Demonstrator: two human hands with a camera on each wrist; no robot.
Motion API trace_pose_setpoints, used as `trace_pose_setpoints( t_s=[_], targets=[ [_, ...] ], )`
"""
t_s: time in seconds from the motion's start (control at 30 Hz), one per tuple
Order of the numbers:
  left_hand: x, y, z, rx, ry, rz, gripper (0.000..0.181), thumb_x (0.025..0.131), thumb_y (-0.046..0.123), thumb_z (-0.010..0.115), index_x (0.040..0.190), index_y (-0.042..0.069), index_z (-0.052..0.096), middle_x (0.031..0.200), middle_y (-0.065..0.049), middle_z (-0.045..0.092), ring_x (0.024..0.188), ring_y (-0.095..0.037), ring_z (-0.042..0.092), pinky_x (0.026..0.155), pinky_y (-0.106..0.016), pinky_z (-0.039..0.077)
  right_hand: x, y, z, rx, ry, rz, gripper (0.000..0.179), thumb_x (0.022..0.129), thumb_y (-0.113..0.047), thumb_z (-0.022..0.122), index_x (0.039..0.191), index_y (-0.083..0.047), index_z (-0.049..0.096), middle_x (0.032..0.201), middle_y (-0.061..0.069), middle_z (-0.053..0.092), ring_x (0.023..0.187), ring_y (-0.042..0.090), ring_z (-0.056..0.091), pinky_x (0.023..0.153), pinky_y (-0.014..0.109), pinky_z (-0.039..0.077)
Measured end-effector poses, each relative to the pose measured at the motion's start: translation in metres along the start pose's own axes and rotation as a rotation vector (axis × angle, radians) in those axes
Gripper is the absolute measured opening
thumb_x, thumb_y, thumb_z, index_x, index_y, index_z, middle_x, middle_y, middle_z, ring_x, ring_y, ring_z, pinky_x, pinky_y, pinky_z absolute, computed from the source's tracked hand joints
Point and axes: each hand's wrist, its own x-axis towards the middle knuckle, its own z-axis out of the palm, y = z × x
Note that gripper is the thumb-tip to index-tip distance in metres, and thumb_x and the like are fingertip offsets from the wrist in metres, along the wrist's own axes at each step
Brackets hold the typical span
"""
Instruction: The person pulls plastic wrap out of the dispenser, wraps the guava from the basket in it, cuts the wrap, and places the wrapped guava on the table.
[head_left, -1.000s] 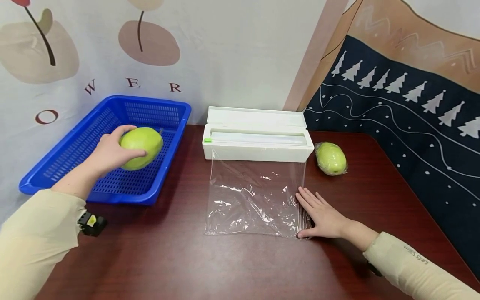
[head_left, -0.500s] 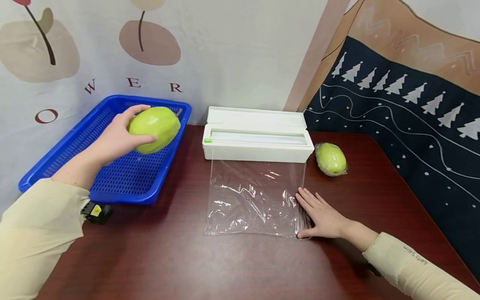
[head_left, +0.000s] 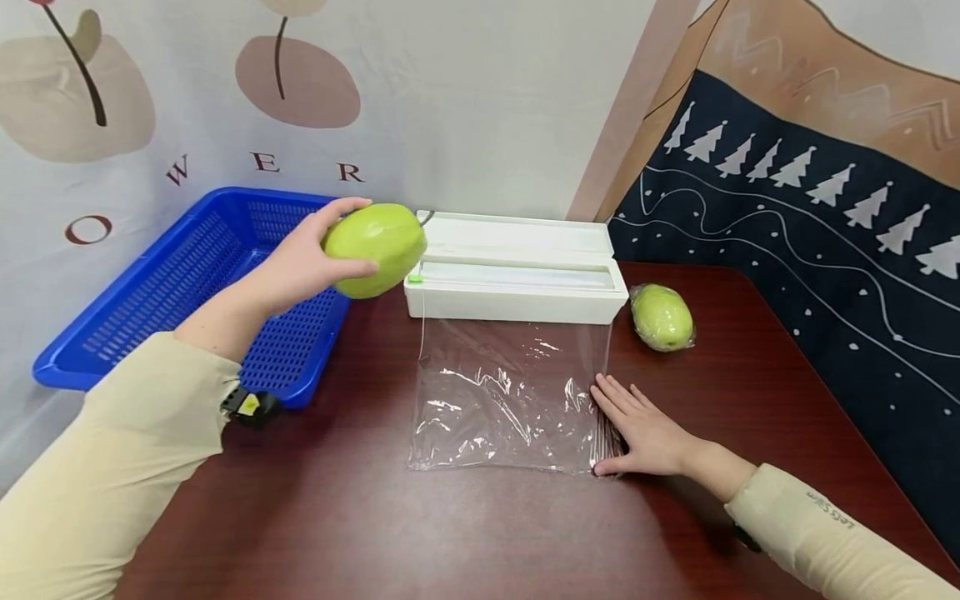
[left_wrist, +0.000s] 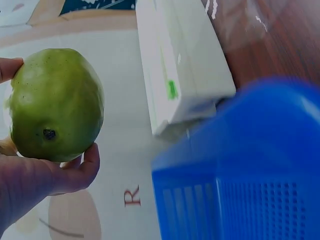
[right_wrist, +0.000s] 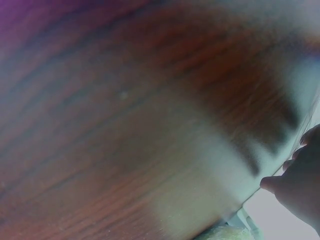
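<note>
Head view: our left grip (head_left: 296, 262) is curled round the bare green fruit (head_left: 377, 248), held aloft by the left end of the white dispenser (head_left: 517, 306); left of the dispenser stands the blue basket (head_left: 288, 358). Our right grip (head_left: 648, 433) lies flat, fingers spread, on the bunched right edge of the clear film (head_left: 495, 408) in front of the dispenser; just right of the dispenser sits a wrapped fruit (head_left: 662, 318). Left wrist view: the bare fruit shows apart from the dispenser; smooth skin, we judge, wants a firm hold, carried clear of the film. Right wrist view: blurred, film contact unclear; light, even pressure should limit wrinkling.
</note>
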Motion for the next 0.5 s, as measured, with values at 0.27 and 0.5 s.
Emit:
trace_pose_setpoints(
  t_s=[0.27,0.5],
  targets=[
    [0.019,0.015,0.032,-0.063,-0.056,0.075,0.073,0.077,0.013,0.071,0.141,0.019,0.036,0.135,-0.017,0.039,0.117,-0.029,0.042,0.097,-0.047,0.039,0.000,0.001,0.000,0.003,-0.039,0.024,0.108,0.070,-0.066,0.064,0.143,0.005,0.029,0.153,0.023,0.020,0.140,0.040,0.020,0.110,0.058,0.019],
    [0.031,0.026,0.060,-0.050,-0.120,0.081,0.076,0.075,0.018,0.073,0.142,0.025,0.035,0.137,-0.016,0.035,0.120,-0.028,0.038,0.100,-0.046,0.036,0.000,0.002,0.001,0.005,-0.046,0.028,0.109,0.070,-0.065,0.065,0.143,0.005,0.028,0.153,0.023,0.019,0.141,0.039,0.020,0.111,0.058,0.019]
  ],
)
